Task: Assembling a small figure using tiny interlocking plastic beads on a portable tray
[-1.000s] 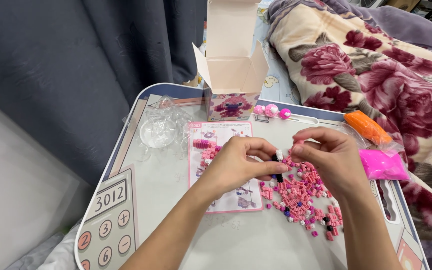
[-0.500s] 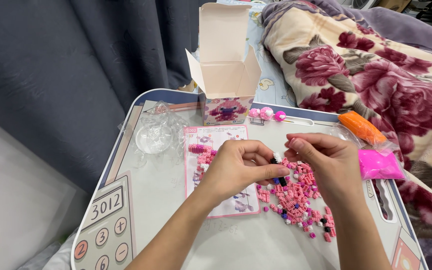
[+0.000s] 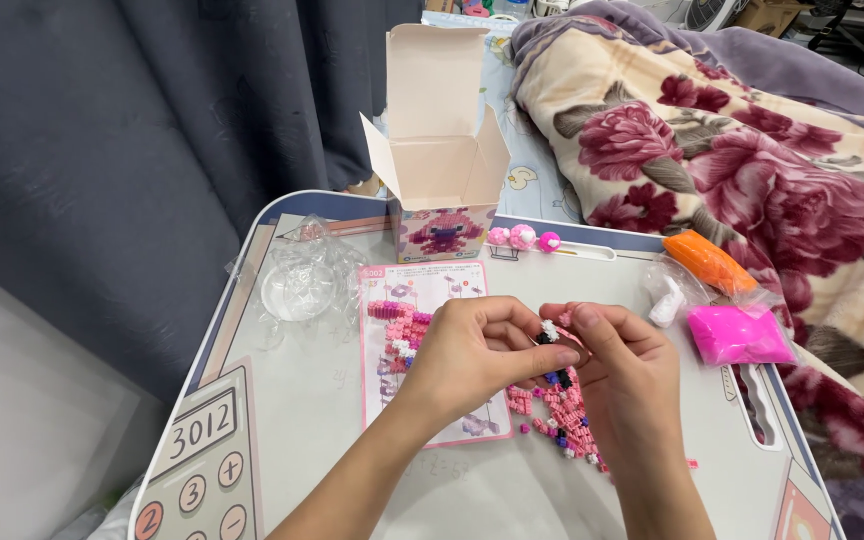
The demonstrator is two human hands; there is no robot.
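**Small brick assembly: hands joined over the loose pile**

Left hand (image 3: 472, 355) and right hand (image 3: 617, 365) brought together above the worktop (image 3: 302, 420), fingertips meeting on a tiny brick piece (image 3: 549, 332), white on top and dark below. Both hands pinched shut on that piece; which hand carries most of the hold not discernible. Piece held just above the pile of pink bricks (image 3: 562, 415), not resting on it.

Compared with a second ago: hands in nearly the same posture, fingers closed in slightly tighter on the piece; camera shifted, so the whole layout sits differently in view. No item on the worktop displaced. Judged as fine fitting work in progress, no part yet set down.

Instruction sheet (image 3: 422, 300) flat beneath the left hand, partly covered, with a part-built pink figure (image 3: 397, 325) lying on it. Open cardboard box (image 3: 442, 170) upright at the far edge. Clear plastic bag (image 3: 302, 285) far left. Orange packet (image 3: 707, 262) and bright pink packet (image 3: 737, 335) to the right, well apart from the hands. Flowered blanket (image 3: 732, 150) beyond the worktop.
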